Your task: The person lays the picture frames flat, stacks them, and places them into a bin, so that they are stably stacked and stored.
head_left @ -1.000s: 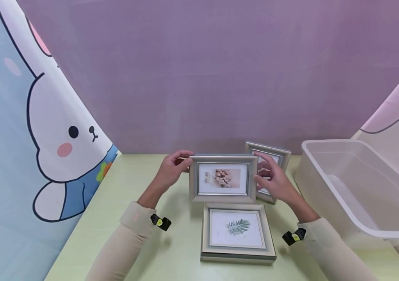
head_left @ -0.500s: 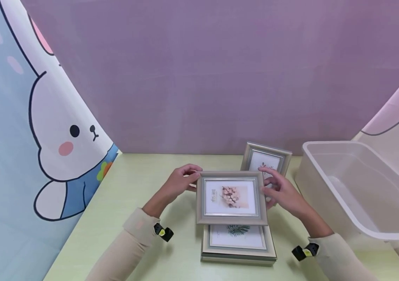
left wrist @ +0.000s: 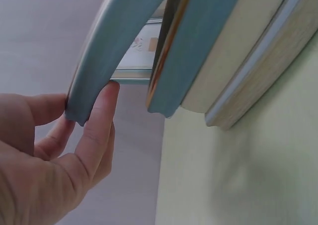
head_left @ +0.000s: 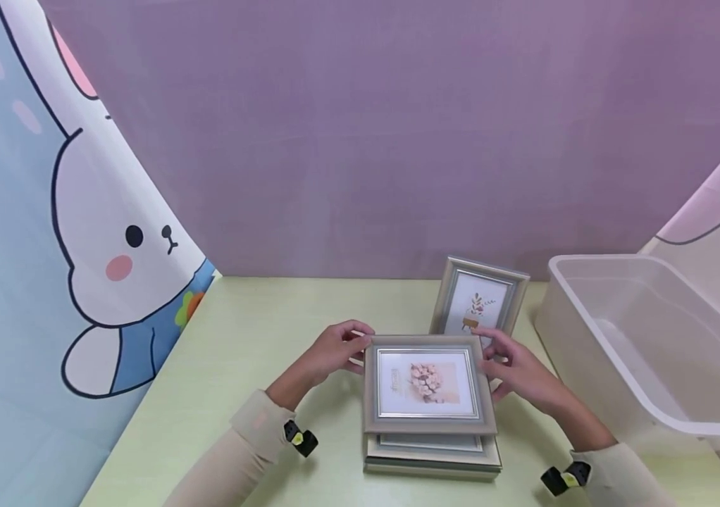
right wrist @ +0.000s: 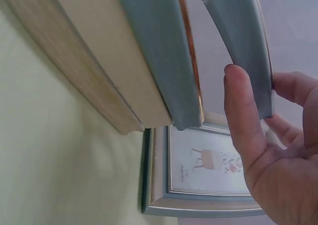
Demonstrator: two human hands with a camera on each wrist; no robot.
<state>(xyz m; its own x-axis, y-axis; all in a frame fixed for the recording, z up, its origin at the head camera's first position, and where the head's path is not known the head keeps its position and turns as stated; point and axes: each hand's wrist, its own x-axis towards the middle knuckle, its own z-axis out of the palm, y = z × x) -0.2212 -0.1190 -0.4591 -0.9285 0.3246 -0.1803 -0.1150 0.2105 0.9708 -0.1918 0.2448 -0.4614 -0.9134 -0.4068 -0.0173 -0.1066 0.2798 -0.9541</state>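
My left hand (head_left: 333, 352) and right hand (head_left: 521, 370) hold a silver-beige picture frame (head_left: 430, 426) with a pink flower print by its left and right edges. It tilts over a stack of similar frames (head_left: 432, 466), most of whose top print it hides. Left thumb and fingers pinch one edge of the held frame (left wrist: 112, 51) in the left wrist view, with a gap to the stack (left wrist: 198, 51). Likewise, the right hand (right wrist: 278, 155) pinches the opposite edge in the right wrist view. Behind the right hand leans another frame (head_left: 477, 303) with a plant-and-stool print.
A translucent plastic bin (head_left: 626, 352) stands on the right of the pale green table (head_left: 258, 324). Mauve cloth (head_left: 398, 141) hangs behind the table, and a rabbit-print cloth (head_left: 100, 282) hangs on the left.
Both hands have brought the flower-print frame down and toward me, from upright behind the stack to tilted over it. The leaf print on top has become covered, while the leaning frame shows more.
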